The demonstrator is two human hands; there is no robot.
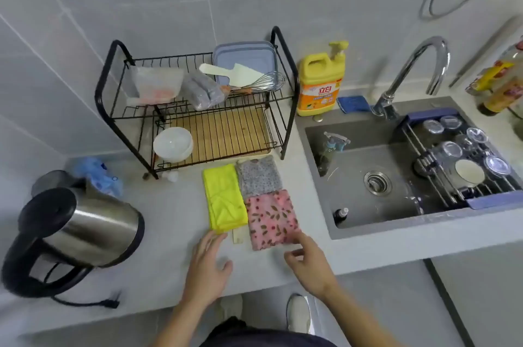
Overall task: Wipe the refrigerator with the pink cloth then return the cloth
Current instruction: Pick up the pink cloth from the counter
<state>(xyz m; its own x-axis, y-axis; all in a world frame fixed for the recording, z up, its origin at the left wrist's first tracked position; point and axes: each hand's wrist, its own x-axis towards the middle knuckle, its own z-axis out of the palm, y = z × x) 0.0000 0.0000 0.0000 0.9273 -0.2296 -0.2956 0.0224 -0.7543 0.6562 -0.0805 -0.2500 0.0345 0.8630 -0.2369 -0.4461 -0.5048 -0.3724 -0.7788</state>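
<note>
The pink cloth [270, 217], printed with brown leaves, lies folded flat on the grey counter [175, 222] beside the sink. A yellow cloth [223, 199] lies to its left and a grey patterned cloth [259, 176] behind it. My right hand [307, 259] hovers at the pink cloth's near right corner, its fingertips at the cloth's edge and the fingers loosely bent. With its fingers spread, my left hand [208, 264] is over the counter just below the yellow cloth and holds nothing. No refrigerator is in view.
A steel kettle [82, 230] stands at the left with its cord trailing. A black dish rack [198, 108] holds a bowl and utensils behind the cloths. Yellow detergent bottle [321, 83], tap [410, 77] and sink [376, 176] with a drainer basket of cups are on the right.
</note>
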